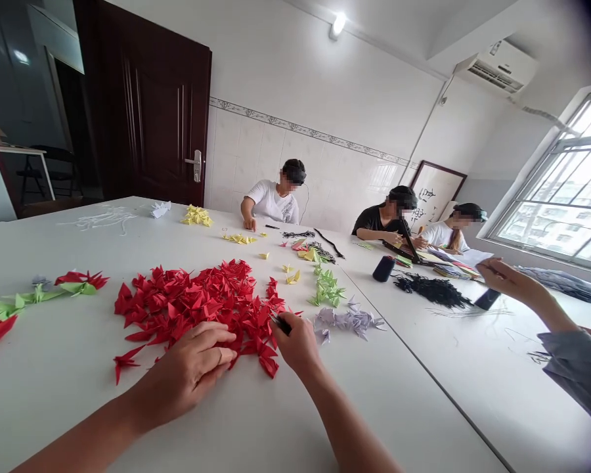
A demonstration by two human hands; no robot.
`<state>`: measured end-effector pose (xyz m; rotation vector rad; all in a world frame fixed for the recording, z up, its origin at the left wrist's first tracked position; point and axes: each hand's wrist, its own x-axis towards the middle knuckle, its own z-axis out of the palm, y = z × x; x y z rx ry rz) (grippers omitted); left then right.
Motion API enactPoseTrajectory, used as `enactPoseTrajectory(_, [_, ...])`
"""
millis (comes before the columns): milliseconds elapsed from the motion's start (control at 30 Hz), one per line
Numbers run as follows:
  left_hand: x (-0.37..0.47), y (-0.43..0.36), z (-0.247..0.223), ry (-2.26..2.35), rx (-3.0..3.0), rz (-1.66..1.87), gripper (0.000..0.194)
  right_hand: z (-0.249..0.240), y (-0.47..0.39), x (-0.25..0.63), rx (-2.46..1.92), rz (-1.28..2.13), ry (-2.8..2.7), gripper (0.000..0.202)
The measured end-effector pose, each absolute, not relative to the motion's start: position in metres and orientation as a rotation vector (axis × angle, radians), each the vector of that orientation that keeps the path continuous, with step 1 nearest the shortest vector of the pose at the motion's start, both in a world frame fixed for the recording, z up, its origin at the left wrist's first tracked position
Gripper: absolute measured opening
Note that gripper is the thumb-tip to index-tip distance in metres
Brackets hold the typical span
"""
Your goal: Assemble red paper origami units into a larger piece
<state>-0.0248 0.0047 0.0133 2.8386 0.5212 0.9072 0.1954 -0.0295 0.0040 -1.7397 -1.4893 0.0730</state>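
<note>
A large pile of folded red paper cranes (197, 299) lies on the white table in front of me. My left hand (199, 361) rests at the near edge of the pile, its fingers stretched over the cranes; whether one is under the fingertips is hidden. At the right side of the pile, my right hand (295, 341) is closed around a small black tool (282, 323) with a thin metal tip, kind unclear. That tip points at the red cranes. One loose red crane (127, 361) lies left of my left hand.
Green cranes (326, 287), pale lilac cranes (352, 320) and yellow cranes (240, 239) lie around the pile. A strung row (24, 299) is at left. Dark thread spools (383, 268) and black tassels (431, 289) are at right. A co-worker's hand (505, 279) reaches in; several people sit around.
</note>
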Motion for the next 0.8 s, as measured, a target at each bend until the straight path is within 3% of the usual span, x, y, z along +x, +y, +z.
enactPoseTrajectory(267, [-0.012,-0.031,0.010,0.332,2.564,0.444,0.020,0.005,-0.029,0.195,-1.711,0.065,-1.439,0.018])
enactPoseTrajectory(800, [-0.008,-0.029,0.012,0.467,2.431,0.284,0.018,0.003,-0.028,0.197,-1.699,0.098,-1.437,0.022])
